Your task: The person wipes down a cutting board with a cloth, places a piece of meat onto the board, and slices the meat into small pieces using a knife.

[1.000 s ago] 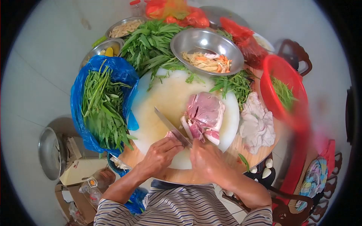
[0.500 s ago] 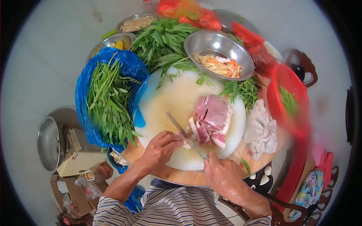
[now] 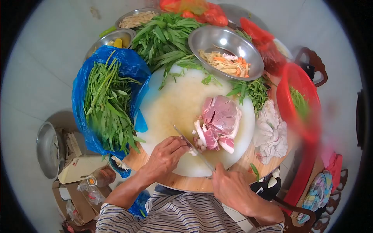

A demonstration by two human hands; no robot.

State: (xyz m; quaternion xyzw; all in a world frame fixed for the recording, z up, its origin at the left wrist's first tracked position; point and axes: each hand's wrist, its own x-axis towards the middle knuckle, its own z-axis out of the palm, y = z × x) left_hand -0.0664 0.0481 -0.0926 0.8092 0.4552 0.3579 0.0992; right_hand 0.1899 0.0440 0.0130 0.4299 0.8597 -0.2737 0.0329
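My right hand point(image 3: 231, 185) is closed round the handle of a kitchen knife point(image 3: 197, 152). The blade slants up and left across the near part of a round white cutting board point(image 3: 167, 101). My left hand point(image 3: 166, 154) has its fingers curled on a small pale piece of meat point(image 3: 192, 153) beside the blade, mostly hidden by the fingers. Small diced bits of meat point(image 3: 200, 143) lie just right of the blade. A large piece of raw meat point(image 3: 221, 113) rests on the board farther right, with cut strips at its near side.
A blue plastic bag point(image 3: 79, 101) of leafy greens stands left. Behind the board are more greens point(image 3: 163, 39) and a steel bowl point(image 3: 250, 58) of shredded food. To the right are a crumpled cloth point(image 3: 271, 132) and a red basin point(image 3: 285, 99).
The knife blade has come down closer to my left fingertips and lies flatter. Diced bits now show to the right of the blade. The view has shifted slightly.
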